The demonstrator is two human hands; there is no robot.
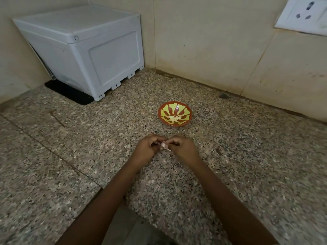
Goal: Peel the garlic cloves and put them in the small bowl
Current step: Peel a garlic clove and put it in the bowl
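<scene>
Both hands meet low over the speckled granite counter point(247, 156), fingertips together. The left hand point(146, 150) and the right hand point(183, 149) each pinch one end of a pale, papery-skinned garlic clove point(165, 146), fingers curled in tight around it. The pale piece slants from ten o'clock down to four o'clock; how much skin is on it is too small to tell. Now the key line: the small round red-brown bowl with yellow-green petals point(161, 110) sits at one o'clock from the hands, near but apart, with peeled cloves point(174, 119) lying pale in its bottom. The right hand is the nearer, so the drop looks like a short forward reach for it. A white plastic box point(99, 55) stands off at ten o'clock.
</scene>
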